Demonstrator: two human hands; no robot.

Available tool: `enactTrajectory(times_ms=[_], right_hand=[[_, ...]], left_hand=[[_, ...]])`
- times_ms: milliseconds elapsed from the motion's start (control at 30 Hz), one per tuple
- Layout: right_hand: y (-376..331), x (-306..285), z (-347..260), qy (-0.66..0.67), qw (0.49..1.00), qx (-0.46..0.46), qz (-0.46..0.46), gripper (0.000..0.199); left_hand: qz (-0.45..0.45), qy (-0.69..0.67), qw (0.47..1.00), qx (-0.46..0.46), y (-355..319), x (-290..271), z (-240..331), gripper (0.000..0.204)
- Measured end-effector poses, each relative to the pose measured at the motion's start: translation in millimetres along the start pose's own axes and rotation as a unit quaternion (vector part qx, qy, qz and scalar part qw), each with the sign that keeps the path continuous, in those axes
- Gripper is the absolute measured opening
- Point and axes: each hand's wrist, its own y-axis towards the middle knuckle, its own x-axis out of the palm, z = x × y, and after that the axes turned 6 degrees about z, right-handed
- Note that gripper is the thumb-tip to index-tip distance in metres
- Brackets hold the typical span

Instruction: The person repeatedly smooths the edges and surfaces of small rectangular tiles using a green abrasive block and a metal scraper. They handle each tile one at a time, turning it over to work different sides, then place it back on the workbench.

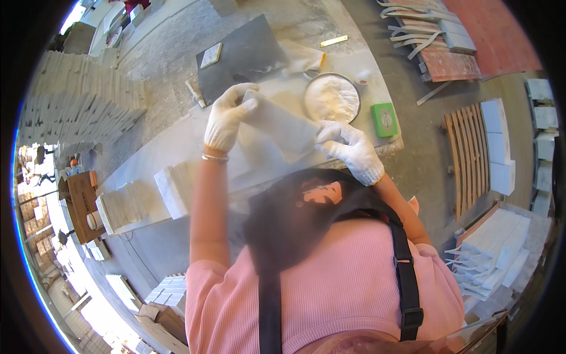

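Both my hands wear white knitted gloves and hold a flat, pale grey tile (280, 127) up over the work table (247, 168). My left hand (226, 120) pinches its upper left corner between thumb and fingers. On the opposite side, my right hand (352, 148) grips the right edge with curled fingers. The tile is tilted and slightly blurred. Just beyond it stands a round bowl (358, 109) with white powder or paste inside. A green block-like box (384, 120) lies right of the bowl.
Behind the tile lie a dark sheet (253, 50), a small white piece (211, 55), a white glove (303, 57) and a yellowish strip (334, 41). Tiles stand in rows at the table's left (132, 203) and far left (82, 100). A wooden pallet (467, 159) is at right.
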Motion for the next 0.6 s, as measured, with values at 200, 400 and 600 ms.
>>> enactTrajectory(times_ms=[200,400,600], right_hand=[[5,4,-9,-0.066,0.994,-0.091,-0.003,0.014],[2,9,-8,-0.097,0.991,-0.084,-0.031,0.015],[0,3,-14,-0.094,0.994,-0.043,-0.043,0.012]], left_hand=[[0.001,-0.048,0.998,0.030,-1,-2,-21,0.044],[-0.070,0.163,0.980,0.086,-15,-9,13,0.041],[-0.042,0.507,0.732,0.453,-20,24,24,0.032]])
